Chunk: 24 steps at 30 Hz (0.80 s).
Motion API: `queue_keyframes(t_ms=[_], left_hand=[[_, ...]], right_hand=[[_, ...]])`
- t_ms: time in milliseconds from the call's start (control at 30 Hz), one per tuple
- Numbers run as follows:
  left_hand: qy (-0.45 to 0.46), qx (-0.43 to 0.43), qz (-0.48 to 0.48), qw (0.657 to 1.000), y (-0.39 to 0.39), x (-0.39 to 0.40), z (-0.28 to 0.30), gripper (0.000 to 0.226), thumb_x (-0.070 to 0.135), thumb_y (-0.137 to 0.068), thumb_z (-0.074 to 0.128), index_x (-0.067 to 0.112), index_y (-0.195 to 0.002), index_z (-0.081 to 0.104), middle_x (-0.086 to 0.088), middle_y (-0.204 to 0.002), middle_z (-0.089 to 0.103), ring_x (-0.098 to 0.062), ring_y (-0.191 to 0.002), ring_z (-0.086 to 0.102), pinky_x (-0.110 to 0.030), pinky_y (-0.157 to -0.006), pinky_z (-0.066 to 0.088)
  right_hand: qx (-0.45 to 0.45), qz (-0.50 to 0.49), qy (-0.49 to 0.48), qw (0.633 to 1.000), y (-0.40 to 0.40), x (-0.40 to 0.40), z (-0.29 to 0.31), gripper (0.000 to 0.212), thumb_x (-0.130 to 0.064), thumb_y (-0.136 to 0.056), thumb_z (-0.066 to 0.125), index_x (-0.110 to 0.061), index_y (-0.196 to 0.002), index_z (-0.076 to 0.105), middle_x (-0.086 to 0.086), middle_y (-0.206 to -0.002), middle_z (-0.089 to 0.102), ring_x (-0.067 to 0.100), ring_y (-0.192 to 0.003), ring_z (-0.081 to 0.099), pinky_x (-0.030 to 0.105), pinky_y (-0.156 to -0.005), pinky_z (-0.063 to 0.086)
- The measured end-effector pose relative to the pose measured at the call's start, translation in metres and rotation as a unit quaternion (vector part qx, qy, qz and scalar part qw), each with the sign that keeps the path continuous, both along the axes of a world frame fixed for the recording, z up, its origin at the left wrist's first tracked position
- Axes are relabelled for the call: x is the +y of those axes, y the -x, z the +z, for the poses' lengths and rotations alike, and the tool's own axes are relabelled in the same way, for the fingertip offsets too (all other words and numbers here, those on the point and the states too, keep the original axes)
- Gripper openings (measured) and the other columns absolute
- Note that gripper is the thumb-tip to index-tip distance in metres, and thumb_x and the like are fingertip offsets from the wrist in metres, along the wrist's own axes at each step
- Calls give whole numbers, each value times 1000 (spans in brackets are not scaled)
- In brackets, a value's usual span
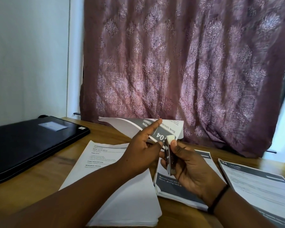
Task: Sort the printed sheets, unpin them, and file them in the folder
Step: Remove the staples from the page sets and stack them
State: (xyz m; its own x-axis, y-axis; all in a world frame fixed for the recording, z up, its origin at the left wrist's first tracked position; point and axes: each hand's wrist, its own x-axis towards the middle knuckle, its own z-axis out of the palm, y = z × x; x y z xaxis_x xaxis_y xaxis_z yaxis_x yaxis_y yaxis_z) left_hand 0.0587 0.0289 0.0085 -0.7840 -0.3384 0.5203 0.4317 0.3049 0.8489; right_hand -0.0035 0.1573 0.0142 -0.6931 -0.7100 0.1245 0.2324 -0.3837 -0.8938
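Pinched in the left hand, a stapled set of printed sheets stands lifted above the wooden desk, while the right hand curls round a staple remover at the corner. Three paper stacks lie below; the black folder sits closed at far left.
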Motion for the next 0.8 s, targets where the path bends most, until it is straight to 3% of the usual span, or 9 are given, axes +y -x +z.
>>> queue_keyframes(t_ms=[167,433,633,733,800], left_hand=[[-10,10,8,1000,0,-2,1,56,7,-92,60,43,-132,45,7,-128,60,-8,-110,61,-22,-81,56],[1,12,19,1000,2,-3,-1,58,7,-92,59,50,-128,45,16,-121,61,4,-105,61,-24,-88,55],[3,7,21,1000,5,-3,-3,60,5,-92,59,52,-126,44,16,-122,60,3,-104,61,-27,-89,55],[8,-8,20,1000,6,-2,-6,59,4,-93,57,44,-133,44,19,-118,59,12,-99,60,-20,-84,55],[-23,0,12,1000,6,-3,-5,56,-1,-92,55,39,-131,49,16,-115,62,9,-96,63,-16,-75,55]], right_hand=[[18,2,-16,1000,5,2,-1,30,-19,-76,63,-3,-101,68,17,-86,73,24,-72,71,30,-60,59],[49,-27,-42,998,10,0,-2,29,-22,-76,63,-5,-99,68,15,-80,71,19,-67,70,24,-52,57],[69,-79,-61,993,12,-7,-4,18,-20,-90,57,-7,-94,68,7,-69,70,16,-59,63,22,-50,51],[59,-73,-85,992,14,-4,-7,15,-18,-89,60,-7,-92,69,9,-71,71,17,-62,65,24,-50,53],[35,-15,-94,995,12,2,-5,16,-18,-83,63,-6,-89,72,13,-81,73,20,-66,67,26,-51,56]])
